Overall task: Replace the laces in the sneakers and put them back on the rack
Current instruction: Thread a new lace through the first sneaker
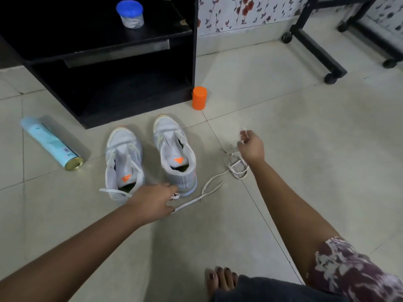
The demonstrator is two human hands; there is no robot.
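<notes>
Two white sneakers with orange tongue tags stand side by side on the tiled floor in front of the black rack (139, 88). The left sneaker (123, 158) still carries a lace, whose end trails by its heel. The right sneaker (174, 151) has no lace in its eyelets. A loose white lace (209, 188) lies on the floor, running from my left hand (152, 201) to a tangle under my right hand (250, 147). My left hand pinches one end of that lace near the right sneaker's heel. My right hand pinches the other end, raised a little off the floor.
A pale blue spray can (51, 142) lies on its side left of the shoes. An orange cap (199, 98) stands at the rack's front corner. A blue-lidded jar (130, 14) sits on the rack's shelf. A wheeled black stand (314, 46) is at the back right. My bare foot (222, 280) is near the bottom.
</notes>
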